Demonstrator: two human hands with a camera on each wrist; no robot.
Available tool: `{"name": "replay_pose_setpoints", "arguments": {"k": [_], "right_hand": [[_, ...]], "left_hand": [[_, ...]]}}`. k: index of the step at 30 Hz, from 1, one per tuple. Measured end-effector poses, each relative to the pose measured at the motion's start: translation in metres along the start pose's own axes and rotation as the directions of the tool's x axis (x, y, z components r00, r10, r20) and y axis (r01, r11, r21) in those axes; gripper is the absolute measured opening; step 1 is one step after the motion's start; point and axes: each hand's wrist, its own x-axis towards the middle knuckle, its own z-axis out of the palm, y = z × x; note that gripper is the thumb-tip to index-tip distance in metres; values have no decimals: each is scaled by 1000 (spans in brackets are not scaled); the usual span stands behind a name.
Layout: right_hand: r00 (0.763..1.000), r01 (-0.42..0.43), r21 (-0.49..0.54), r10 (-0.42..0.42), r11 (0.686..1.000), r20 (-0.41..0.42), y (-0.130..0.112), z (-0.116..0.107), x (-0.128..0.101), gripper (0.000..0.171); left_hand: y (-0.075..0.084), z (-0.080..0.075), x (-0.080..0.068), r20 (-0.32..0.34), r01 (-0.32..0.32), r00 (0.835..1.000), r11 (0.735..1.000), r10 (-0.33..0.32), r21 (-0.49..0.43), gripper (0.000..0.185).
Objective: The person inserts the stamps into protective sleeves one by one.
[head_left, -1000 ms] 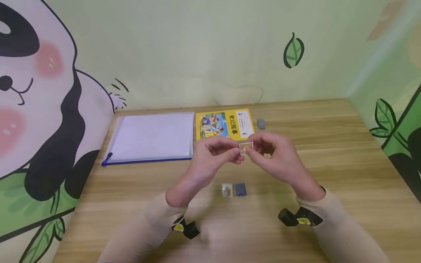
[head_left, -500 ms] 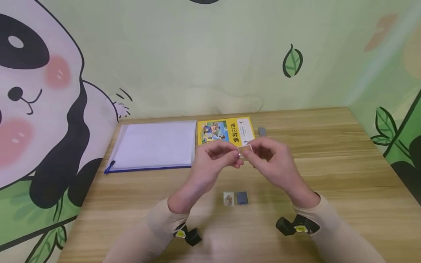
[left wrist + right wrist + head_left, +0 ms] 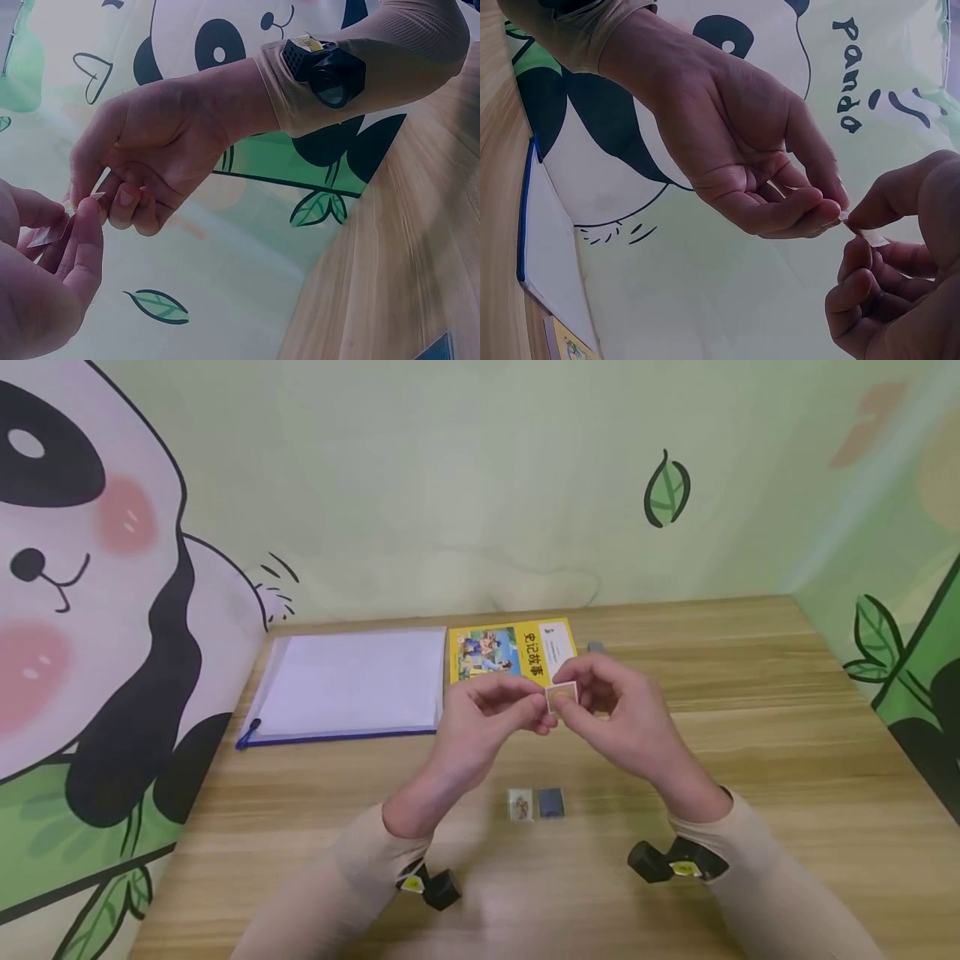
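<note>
Both hands are raised above the wooden table (image 3: 750,752) and pinch one small clear-sleeved card (image 3: 561,697) between them. My left hand (image 3: 491,710) grips its left edge with thumb and forefinger; my right hand (image 3: 622,714) grips its right side. The left wrist view shows the card (image 3: 84,201) edge-on between the fingertips, and in the right wrist view the card (image 3: 862,232) is a thin sliver. Two more small cards, a pale card (image 3: 520,804) and a dark blue card (image 3: 551,802), lie side by side on the table below the hands.
A white zip folder with a blue edge (image 3: 348,681) lies at the back left, a yellow picture book (image 3: 510,650) beside it, and a small grey object (image 3: 596,647) just right of the book. Panda-painted walls close in the left, back and right.
The hands stay together on the small card and have turned it slightly, so its face shows more. The head view shifted a little; things on the table have not moved.
</note>
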Motion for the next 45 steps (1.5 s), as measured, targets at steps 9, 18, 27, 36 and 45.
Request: {"name": "replay_pose_setpoints", "arguments": {"k": [9,18,27,36,45], "right_hand": [[999,10,56,-8,998,-33,1,3,-1,3],[998,39,100,-34,994,-50,3,4,-2,3],[995,93,119,-87,989,-51,4,4,-3,5],[992,117,125,-111,985,-52,3,5,-6,6],[991,123,146,-115,982,-65,1,6,-9,5]], "left_hand": [[2,0,1,-4,15,1000,1000,-15,2,15],[2,-2,-1,8,21,1000,1000,-21,-2,7],[3,-2,-1,-13,24,1000,999,-24,44,27],[3,-3,-2,-7,22,1000,995,-21,100,33],[1,0,-4,-12,-6,1000,994,8,108,40]]}}
